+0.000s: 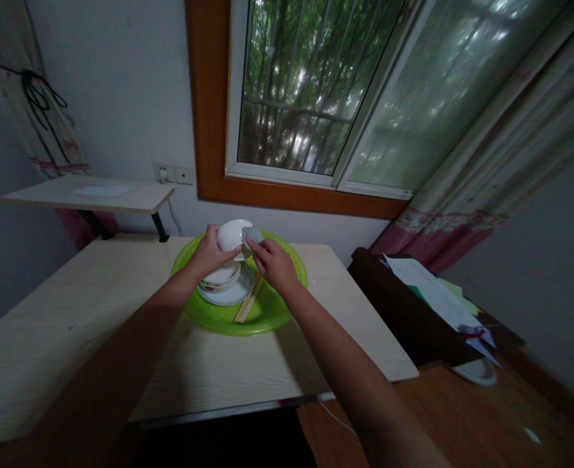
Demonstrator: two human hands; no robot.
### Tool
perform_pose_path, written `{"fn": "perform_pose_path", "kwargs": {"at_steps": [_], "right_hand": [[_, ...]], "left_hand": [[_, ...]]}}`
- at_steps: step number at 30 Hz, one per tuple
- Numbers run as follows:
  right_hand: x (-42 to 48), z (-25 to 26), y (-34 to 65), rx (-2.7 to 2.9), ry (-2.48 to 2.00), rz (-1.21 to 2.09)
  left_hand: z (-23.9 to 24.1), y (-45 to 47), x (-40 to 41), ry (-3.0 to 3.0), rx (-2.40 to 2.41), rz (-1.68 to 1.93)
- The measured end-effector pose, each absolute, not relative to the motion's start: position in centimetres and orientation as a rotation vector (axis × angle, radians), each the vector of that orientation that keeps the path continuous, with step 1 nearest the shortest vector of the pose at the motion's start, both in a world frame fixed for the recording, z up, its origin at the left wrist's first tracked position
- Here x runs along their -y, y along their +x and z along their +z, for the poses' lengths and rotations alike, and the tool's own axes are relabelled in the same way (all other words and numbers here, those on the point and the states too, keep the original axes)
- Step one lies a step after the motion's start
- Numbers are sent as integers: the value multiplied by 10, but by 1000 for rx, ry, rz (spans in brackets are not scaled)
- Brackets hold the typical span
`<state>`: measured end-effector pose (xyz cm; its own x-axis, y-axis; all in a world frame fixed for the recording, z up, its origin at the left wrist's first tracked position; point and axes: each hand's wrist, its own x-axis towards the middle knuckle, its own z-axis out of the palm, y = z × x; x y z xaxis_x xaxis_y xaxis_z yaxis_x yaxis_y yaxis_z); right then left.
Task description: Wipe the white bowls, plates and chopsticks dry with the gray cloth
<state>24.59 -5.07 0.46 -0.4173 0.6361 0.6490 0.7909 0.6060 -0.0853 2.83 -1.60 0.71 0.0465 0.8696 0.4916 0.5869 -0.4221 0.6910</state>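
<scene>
My left hand [209,253] grips a small white bowl [231,235] by its rim, tilted above a green plastic basin [267,312]. My right hand [273,262] pinches a grey-blue sponge [253,235] against the bowl's edge. In the basin under the bowl lies a white plate [228,296] with more white dishes [221,275] stacked on it. A pair of wooden chopsticks [247,304] rests beside the plate in the basin.
The basin stands on a light wooden table [72,338] below a window [306,97]. A raised shelf [91,194] sits at the table's back left. To the right a dark chair or stand [404,312] holds papers [437,292]; a curtain hangs behind it.
</scene>
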Motion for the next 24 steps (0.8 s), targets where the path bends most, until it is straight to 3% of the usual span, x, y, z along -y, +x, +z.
{"fn": "perform_pose_path", "kwargs": {"at_steps": [14, 24], "right_hand": [[40, -1, 249, 2039, -1022, 209], [35, -5, 249, 1904, -950, 281]], "left_hand": [[5, 24, 15, 1971, -1410, 1318], [-3, 26, 12, 1952, -1190, 1298]]}}
